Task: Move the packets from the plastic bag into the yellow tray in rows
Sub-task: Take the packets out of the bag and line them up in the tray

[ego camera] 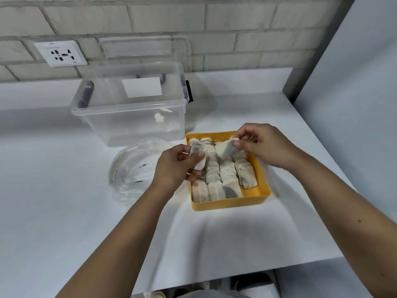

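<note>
**Fig. Head view, read L to R.** Wall socket (61, 53) on the brick wall, far L. Clear storage box (129, 117), no lid on it, stands on the white table (64, 211). In front of the box the plastic bag (133, 166) lies slumped, w/ dark crumbs inside and no packet clearly visible in it.

L hand (174, 166): grip clamped on one packet (196, 157), thumb on top and fingers beneath. It is held over the tray's L edge, long axis roughly near–far.

Yellow tray (227, 204) sits just R of the bag. It holds overlapped packets (217, 175) in several columns, long axes near–far. Bare floor shows at its near-R corner.

R hand (264, 145): grip pinched on a second packet (225, 148) at its R end. This one is over the tray's far-centre, long axis slanted across the columns.

Key relation: the bare corner lies toward the person & R of that second packet, on the R hand's side. R hand is prob. the nearer. The packet would likely need turning to line up w/ the rows.
</note>
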`<state>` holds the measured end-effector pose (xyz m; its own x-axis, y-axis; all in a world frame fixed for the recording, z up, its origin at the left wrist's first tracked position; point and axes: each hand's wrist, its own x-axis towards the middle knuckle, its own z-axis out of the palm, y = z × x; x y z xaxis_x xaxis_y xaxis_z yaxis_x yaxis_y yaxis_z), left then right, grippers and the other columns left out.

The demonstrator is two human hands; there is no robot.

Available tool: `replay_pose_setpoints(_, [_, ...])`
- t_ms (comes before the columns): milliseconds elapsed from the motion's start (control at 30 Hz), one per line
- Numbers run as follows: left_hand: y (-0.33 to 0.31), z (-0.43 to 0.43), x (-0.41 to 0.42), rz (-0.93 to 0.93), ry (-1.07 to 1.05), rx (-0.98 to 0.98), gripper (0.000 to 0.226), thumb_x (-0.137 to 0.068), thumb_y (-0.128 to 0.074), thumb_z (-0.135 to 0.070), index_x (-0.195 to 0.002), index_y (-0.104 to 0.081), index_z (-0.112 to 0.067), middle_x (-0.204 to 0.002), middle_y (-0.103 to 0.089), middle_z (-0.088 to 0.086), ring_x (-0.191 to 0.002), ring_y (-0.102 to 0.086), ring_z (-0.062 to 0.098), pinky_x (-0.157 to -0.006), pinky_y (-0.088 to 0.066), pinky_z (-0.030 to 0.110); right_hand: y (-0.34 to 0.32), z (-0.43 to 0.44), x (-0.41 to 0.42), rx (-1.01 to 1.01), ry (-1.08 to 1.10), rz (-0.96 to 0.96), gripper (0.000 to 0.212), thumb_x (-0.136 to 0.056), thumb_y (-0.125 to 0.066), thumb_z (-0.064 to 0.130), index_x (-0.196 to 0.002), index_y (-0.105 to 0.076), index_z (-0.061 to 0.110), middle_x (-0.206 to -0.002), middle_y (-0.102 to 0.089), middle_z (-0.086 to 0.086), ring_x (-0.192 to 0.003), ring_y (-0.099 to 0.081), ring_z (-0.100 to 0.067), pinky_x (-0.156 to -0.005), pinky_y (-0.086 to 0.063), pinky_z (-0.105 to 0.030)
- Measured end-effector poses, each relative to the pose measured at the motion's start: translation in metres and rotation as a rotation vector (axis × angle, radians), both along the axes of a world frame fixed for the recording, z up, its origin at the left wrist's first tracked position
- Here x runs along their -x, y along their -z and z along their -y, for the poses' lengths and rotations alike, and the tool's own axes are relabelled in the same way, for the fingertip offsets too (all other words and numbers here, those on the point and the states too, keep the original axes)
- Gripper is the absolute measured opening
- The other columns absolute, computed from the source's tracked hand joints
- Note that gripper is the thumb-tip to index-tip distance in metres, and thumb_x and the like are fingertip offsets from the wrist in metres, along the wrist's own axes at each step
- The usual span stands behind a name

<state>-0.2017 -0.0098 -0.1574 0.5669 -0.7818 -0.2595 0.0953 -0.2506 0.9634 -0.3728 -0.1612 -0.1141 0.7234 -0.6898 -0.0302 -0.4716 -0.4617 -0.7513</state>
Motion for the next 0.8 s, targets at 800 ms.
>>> replay_pose_setpoints(800, [0.006,0.017,-0.006,0.04,0.121,-0.091,0.018,-0.092,-0.068,-0.027,-0.093,-0.074,-0.01,-0.077,-0.069,0.005,-0.066,-0.068,0.02,-0.073,-0.06,0.044,0.035,0.014,0.014,0.364,-0.16,-0.576,0.014,-0.078,-0.077,0.034,-0.089,-0.072,0.028,-0.083,-0.065,0.015,-0.082,-0.062,-0.008,-0.064,-0.046,-0.025])
